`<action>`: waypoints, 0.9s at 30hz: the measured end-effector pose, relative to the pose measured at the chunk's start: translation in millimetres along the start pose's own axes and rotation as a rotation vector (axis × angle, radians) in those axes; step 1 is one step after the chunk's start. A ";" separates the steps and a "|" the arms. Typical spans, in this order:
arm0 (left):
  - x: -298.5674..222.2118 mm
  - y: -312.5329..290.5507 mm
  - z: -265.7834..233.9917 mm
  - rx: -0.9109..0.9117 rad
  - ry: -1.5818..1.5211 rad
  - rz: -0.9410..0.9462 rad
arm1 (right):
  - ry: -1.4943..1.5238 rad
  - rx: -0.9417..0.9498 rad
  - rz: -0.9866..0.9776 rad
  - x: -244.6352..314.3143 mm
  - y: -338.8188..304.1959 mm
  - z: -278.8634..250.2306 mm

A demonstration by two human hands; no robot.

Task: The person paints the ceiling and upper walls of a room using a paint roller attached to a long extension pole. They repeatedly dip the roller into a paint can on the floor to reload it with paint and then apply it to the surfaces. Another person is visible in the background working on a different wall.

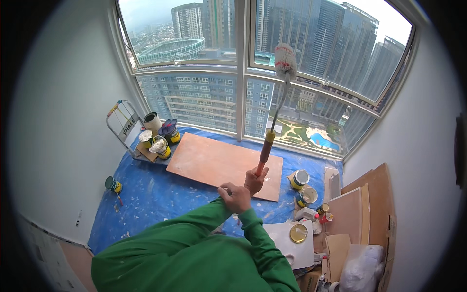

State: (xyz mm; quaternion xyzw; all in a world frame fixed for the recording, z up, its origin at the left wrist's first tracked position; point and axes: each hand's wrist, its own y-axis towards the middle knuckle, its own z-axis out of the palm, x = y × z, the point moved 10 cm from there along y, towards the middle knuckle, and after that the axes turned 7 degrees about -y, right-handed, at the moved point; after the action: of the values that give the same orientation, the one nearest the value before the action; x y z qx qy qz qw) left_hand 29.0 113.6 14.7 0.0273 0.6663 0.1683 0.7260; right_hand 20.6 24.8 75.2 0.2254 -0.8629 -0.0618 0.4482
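In my left hand (255, 180) is the lower end of a paint roller (265, 147), its fingers wrapped round the orange and brown handle. The roller points up and away, and its fluffy white cover (285, 59) with reddish streaks appears in front of the window. My right hand (237, 199) lies across my left wrist, fingers closed over the edge of the green sleeve (214, 214). Beyond both hands a flat tan board (214, 158) rests on the blue floor sheet (155, 199).
Paint cans (162, 147) crowd a folding platform trolley (127, 127) at far left. A lone can (113, 184) stands near the left wall. Open cans (307, 195), a white panel (277, 238), leaning boards (374, 194) and a plastic bag (362, 267) line the right. Tall windows (241, 97) close the far side.
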 end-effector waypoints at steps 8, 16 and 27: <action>-18.2 3.3 16.6 0.042 0.039 0.033 | -0.045 -0.054 -0.024 -4.2 5.3 -10.5; 18.8 9.3 3.2 0.043 0.094 0.042 | -0.023 -0.020 -0.029 3.0 7.1 -3.4; 4.6 7.7 25.7 0.143 0.200 0.137 | -0.029 -0.069 -0.031 -3.9 6.5 -15.2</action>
State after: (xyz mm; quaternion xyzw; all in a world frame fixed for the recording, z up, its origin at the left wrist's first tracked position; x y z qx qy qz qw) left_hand 52.8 126.9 15.1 0.1076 0.7423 0.1713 0.6388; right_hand 32.6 33.8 83.3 0.2222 -0.8629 -0.1017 0.4424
